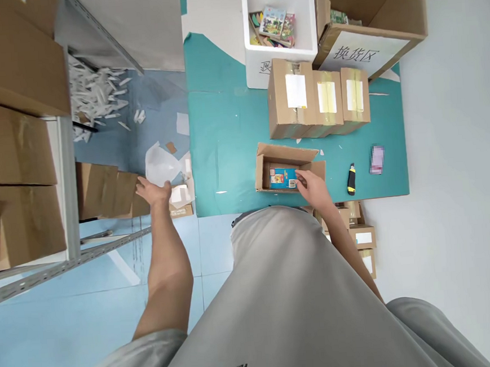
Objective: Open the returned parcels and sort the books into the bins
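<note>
My left hand (154, 192) reaches out beyond the table's left side, its fingers spread with nothing in them. Just past it lies a translucent white plastic bag (162, 164); whether the two touch I cannot tell. On the green-topped table (224, 128), close to my body, stands a small open cardboard carton (260, 174) with raised flaps. A flat blue printed box (278, 177) lies inside it. My right hand (315, 190) is at the carton's right end, thumb and fingers closed on the blue box's right edge.
Three taped cartons (318, 101) stand behind the open one. A white bin (282, 62) and a large labelled carton (376, 43) are at the back. Right of my hand lie a utility knife (351, 179) and a blurred pinkish object (377, 159). Loaded shelving (67, 163) rises at left.
</note>
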`<state>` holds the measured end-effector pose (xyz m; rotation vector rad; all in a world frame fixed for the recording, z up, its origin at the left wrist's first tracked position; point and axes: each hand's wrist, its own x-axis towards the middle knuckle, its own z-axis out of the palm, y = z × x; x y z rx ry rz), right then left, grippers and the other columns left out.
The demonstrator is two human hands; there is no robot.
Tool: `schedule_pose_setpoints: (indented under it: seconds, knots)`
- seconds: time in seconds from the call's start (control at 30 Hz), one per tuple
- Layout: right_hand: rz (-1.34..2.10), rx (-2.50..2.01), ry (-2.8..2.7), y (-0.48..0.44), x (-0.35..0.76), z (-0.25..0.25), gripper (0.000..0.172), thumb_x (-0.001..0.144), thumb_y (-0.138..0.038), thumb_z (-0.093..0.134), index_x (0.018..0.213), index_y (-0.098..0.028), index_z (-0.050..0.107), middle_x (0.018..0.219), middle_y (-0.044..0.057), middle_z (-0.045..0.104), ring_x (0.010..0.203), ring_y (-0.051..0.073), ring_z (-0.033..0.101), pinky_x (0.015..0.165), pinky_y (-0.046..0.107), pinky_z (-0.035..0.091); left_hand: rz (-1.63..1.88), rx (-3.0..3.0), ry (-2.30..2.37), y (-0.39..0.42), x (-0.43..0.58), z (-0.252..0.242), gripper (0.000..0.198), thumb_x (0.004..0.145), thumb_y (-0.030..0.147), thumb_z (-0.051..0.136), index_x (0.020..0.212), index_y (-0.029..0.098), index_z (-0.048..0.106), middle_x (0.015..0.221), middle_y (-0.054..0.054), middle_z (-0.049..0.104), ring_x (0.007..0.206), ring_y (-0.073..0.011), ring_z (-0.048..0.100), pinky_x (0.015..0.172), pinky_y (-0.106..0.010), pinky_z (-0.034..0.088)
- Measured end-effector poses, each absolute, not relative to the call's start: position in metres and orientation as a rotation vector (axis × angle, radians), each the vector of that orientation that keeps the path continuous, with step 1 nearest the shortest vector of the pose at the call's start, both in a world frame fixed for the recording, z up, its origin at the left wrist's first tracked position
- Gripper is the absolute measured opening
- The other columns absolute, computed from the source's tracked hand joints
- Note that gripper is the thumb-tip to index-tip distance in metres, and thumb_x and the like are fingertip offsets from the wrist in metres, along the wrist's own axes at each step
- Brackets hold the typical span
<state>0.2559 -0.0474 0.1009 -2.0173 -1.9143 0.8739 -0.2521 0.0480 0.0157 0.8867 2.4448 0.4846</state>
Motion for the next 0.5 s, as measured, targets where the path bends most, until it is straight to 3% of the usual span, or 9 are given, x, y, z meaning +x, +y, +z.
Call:
schedule_pose_setpoints:
  seconds: [0.07, 0.13, 0.23, 0.37, 0.43, 0.5]
  knots:
    - [0.887, -2.068, -1.968, -0.045, 0.255, 0.101, 0.045, 0.111, -0.029, 0.055, 0.151, -0.020, 0.072, 0.136, 0.016, 0.081, 0.117, 0.032, 0.080, 0.107, 0.049, 0.064, 0.436, 0.924, 2.409, 0.045, -0.240, 0.007, 0.099, 0.090, 0.005, 0.079, 0.166, -0.018, 0.022, 0.180, -0.043, 0.027, 0.176, -0.0451, 0.021, 0.145, -0.059, 0.009]
    - [0.906, -2.130, -2.047, -0.040, 0.257, 0.102, 0.047, 0.111, -0.024, 0.055, 0.155, -0.018, 0.069, 0.139, 0.016, 0.080, 0.119, 0.032, 0.080, 0.108, 0.046, 0.063, 0.451, 1.016, 2.357, 0.042, -0.210, 0.004, 0.094, 0.094, 0.009, 0.074, 0.169, -0.017, 0.022, 0.182, -0.043, 0.022, 0.178, -0.0442, 0.018, 0.146, -0.057, 0.012]
    - [0.927, -2.231, -2.265, -0.023, 0.259, 0.099, 0.047, 0.111, -0.020, 0.058, 0.157, -0.015, 0.067, 0.143, 0.018, 0.078, 0.128, 0.035, 0.077, 0.109, 0.044, 0.061, 0.644, 1.250, 2.100, 0.034, -0.138, 0.010, 0.086, 0.099, 0.021, 0.071, 0.172, -0.006, 0.033, 0.182, -0.035, 0.034, 0.177, -0.0401, 0.027, 0.147, -0.055, 0.018]
    - [1.034, -2.290, -2.658, 0.015, 0.250, 0.085, 0.042, 0.107, -0.020, 0.070, 0.148, -0.008, 0.071, 0.146, 0.025, 0.075, 0.133, 0.038, 0.075, 0.106, 0.040, 0.061, 0.957, 1.616, 1.596, 0.016, -0.033, 0.036, 0.066, 0.111, 0.049, 0.063, 0.168, 0.017, 0.053, 0.180, -0.022, 0.046, 0.174, -0.0368, 0.035, 0.145, -0.058, 0.026]
    - [1.089, -2.269, -2.738, 0.033, 0.239, 0.074, 0.047, 0.103, -0.017, 0.077, 0.149, -0.007, 0.070, 0.152, 0.027, 0.072, 0.136, 0.038, 0.074, 0.107, 0.037, 0.060, 0.975, 1.790, 1.384, 0.008, 0.003, 0.050, 0.055, 0.115, 0.049, 0.056, 0.163, 0.022, 0.062, 0.181, -0.017, 0.048, 0.174, -0.0351, 0.036, 0.144, -0.059, 0.030]
    - [1.140, -2.247, -2.757, 0.047, 0.226, 0.060, 0.055, 0.101, -0.014, 0.080, 0.154, -0.008, 0.068, 0.156, 0.027, 0.070, 0.139, 0.037, 0.073, 0.110, 0.036, 0.059, 0.913, 1.921, 1.248, 0.001, 0.023, 0.057, 0.044, 0.116, 0.042, 0.054, 0.151, 0.023, 0.072, 0.170, -0.015, 0.061, 0.172, -0.0346, 0.040, 0.141, -0.061, 0.034]
